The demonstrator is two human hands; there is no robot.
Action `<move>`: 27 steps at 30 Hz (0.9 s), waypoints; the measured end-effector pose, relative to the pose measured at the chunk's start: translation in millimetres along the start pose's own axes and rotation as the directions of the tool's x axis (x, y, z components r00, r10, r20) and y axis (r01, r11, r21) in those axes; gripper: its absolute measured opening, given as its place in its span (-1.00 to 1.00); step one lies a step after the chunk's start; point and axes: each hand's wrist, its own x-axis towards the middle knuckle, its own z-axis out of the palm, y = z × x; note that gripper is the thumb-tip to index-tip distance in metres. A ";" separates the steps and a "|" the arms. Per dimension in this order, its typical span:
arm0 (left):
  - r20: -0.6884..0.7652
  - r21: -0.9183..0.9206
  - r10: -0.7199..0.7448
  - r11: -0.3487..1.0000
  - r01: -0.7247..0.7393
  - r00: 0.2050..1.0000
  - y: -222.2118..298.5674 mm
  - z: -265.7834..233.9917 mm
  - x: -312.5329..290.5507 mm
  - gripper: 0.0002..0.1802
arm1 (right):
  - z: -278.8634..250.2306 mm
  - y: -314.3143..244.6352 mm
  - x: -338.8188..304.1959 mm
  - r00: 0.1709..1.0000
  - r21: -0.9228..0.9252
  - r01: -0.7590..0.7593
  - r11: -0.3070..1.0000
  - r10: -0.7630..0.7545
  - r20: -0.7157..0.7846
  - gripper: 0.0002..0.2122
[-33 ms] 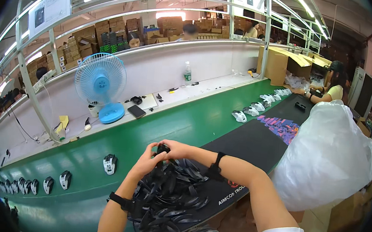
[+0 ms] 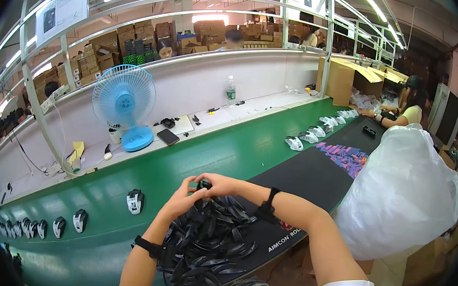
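Note:
My left hand [image 2: 181, 199] and my right hand [image 2: 221, 185] meet above a pile of thin, curved black plastic pieces [image 2: 207, 234]. Between their fingertips they grip a black mouse part [image 2: 203, 185], mostly covered by the fingers, so its exact shape is hidden. Both hands are closed around it, thumbs on the near side. The pile lies on a black desk mat [image 2: 278, 174]. Left of my hands, a black-and-white computer mouse [image 2: 135, 202] rests on the green bench surface [image 2: 195, 153].
Several mice [image 2: 31, 228] line the left, and more mice [image 2: 308, 136] stand far right. Purple-orange pieces [image 2: 347, 156] lie on the mat. A large white plastic bag [image 2: 401, 196] bulges at the right. A blue fan [image 2: 125, 103] and phone [image 2: 168, 137] occupy the shelf. A co-worker [image 2: 409, 107] sits beyond.
The black mouse part has turned slightly between my fingers. My hands and arms are almost in the same place.

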 end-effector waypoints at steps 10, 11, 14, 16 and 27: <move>0.230 0.375 0.024 0.920 -0.112 0.973 -3.1 11.1 4.1 -0.48 | -31.1 21.0 -50.7 0.969 -0.159 -0.138 0.978 0.166 0.183 -0.65; 0.167 0.349 0.100 0.925 -0.153 0.981 -13.4 7.7 7.8 -0.46 | -33.3 18.8 -50.9 0.977 -0.223 -0.092 0.971 0.131 0.169 -0.65; 0.060 0.343 0.160 0.924 -0.171 0.985 -15.6 -1.4 17.0 -0.40 | -44.2 21.5 -57.7 0.979 -0.247 -0.205 0.947 0.196 -0.058 -0.58; 0.016 0.407 0.088 0.909 -0.087 0.996 -25.5 -7.2 17.4 -0.30 | -44.0 29.4 -59.4 0.968 -0.351 -0.252 0.902 0.230 -0.102 -0.51; 0.021 0.337 -0.013 0.941 0.005 1.000 -62.9 -22.5 17.2 -0.38 | -22.4 47.3 -48.7 0.984 -0.434 -0.156 0.887 0.100 -0.149 -0.53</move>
